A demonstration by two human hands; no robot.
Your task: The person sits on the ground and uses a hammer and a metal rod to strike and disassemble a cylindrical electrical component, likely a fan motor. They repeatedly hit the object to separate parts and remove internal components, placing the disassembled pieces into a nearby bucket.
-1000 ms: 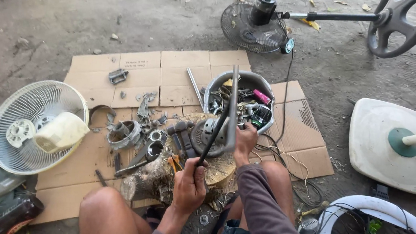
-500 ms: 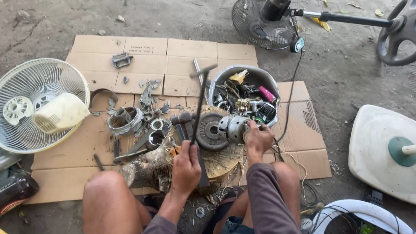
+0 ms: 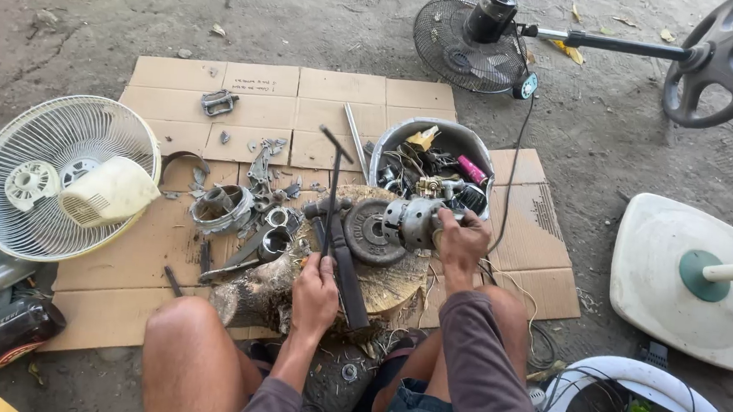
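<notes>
On the wooden stump (image 3: 395, 291), which is largely hidden under parts and the person's arms, a grey fan motor (image 3: 410, 222) lies just beside a dark round disc (image 3: 373, 231). Gripping the motor's near end is the right hand (image 3: 460, 239), fingers curled closed around it. At the stump's left edge, the left hand (image 3: 316, 291) is clenched on a hammer handle (image 3: 332, 196) that stands upright, its head (image 3: 335, 142) above the cardboard sheet (image 3: 305, 97). Behind the stump, a grey tub (image 3: 407, 135) holds tangled wires and small parts too jumbled to tell apart, with a pink piece (image 3: 472, 170) among them. Left of the stump, a white fan guard (image 3: 57, 147) carries a cream housing (image 3: 110, 192).
</notes>
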